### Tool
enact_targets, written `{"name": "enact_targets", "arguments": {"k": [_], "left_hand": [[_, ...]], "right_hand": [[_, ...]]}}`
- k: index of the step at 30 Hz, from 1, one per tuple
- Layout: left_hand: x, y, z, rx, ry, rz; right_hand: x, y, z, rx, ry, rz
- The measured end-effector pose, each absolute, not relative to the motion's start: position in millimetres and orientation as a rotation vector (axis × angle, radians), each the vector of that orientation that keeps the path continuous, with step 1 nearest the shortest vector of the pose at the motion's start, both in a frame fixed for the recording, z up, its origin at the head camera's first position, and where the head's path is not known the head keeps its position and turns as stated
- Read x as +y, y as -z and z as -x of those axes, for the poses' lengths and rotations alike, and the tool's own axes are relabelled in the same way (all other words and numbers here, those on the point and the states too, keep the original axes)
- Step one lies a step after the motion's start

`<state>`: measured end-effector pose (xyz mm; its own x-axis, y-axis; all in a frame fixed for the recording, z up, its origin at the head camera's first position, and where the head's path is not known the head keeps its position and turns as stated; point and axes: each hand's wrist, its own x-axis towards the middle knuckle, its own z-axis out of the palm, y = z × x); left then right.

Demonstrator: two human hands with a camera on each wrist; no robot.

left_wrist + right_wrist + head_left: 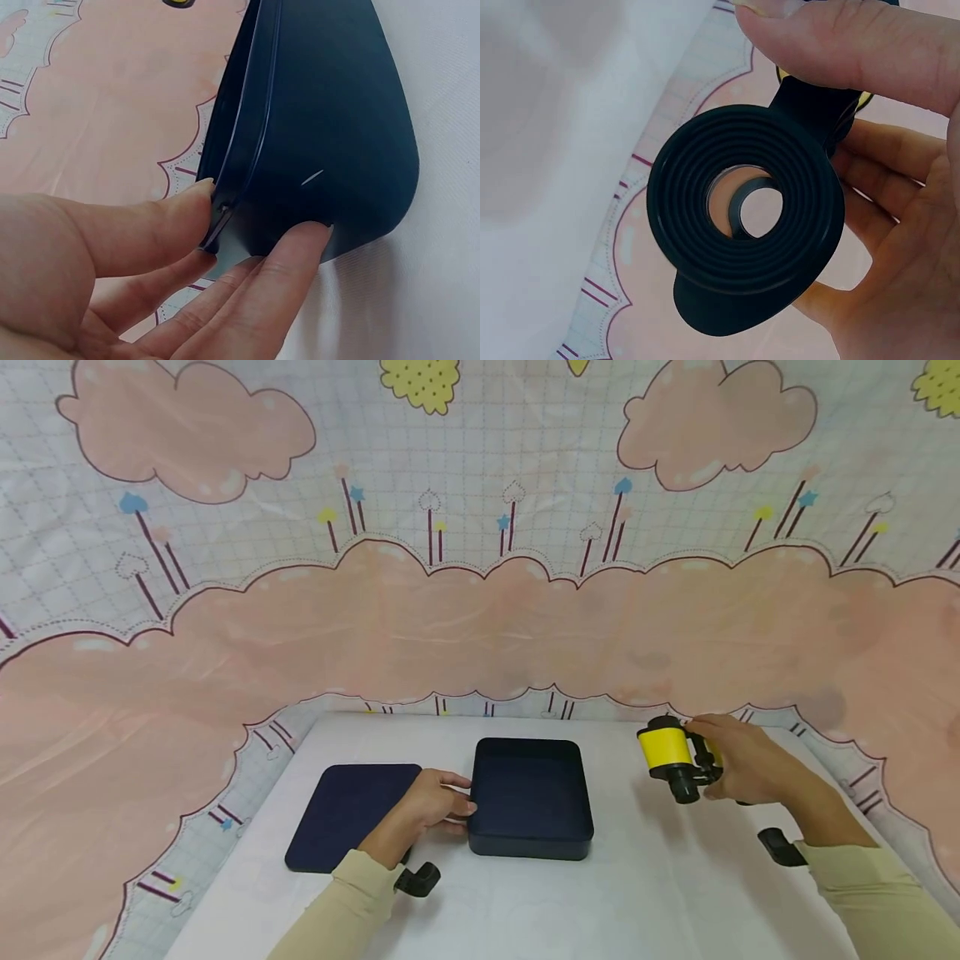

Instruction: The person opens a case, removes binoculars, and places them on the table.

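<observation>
A pair of yellow and black binoculars (667,755) is in my right hand (750,760), held above the right side of the white table with its shadow below. In the right wrist view a ribbed black eyecup (679,217) faces the camera, and the thumb (840,41) lies over the body. My left hand (431,802) is at the left side of an open dark blue box (531,846), fingertips touching its outer wall and rim. The left wrist view shows the box's wall (345,127) with a small light scratch. The box's inside shows only dark blue.
A flat dark blue lid (348,814) lies on the white table (510,910) left of the box, partly under my left forearm. Behind the table hangs a cloth (480,635) with pink clouds. Black wrist mounts (417,880) sit beside both cuffs.
</observation>
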<state>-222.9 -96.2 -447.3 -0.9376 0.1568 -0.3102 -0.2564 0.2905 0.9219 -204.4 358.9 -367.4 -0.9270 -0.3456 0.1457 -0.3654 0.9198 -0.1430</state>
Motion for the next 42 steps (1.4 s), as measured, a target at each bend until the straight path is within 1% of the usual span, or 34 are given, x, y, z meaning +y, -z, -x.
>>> {"name": "enact_targets", "arguments": {"k": [33,42], "left_hand": [[-95.8,448.0,220.9,2.245,-1.693,0.091],[-95.0,447.4,219.5,2.243,-1.695,0.087]], "right_hand": [[364.3,387.7,200.3,-2.948,-0.323,-0.585],[360.7,395.5,196.7,-2.97,-0.342,-0.522]]}}
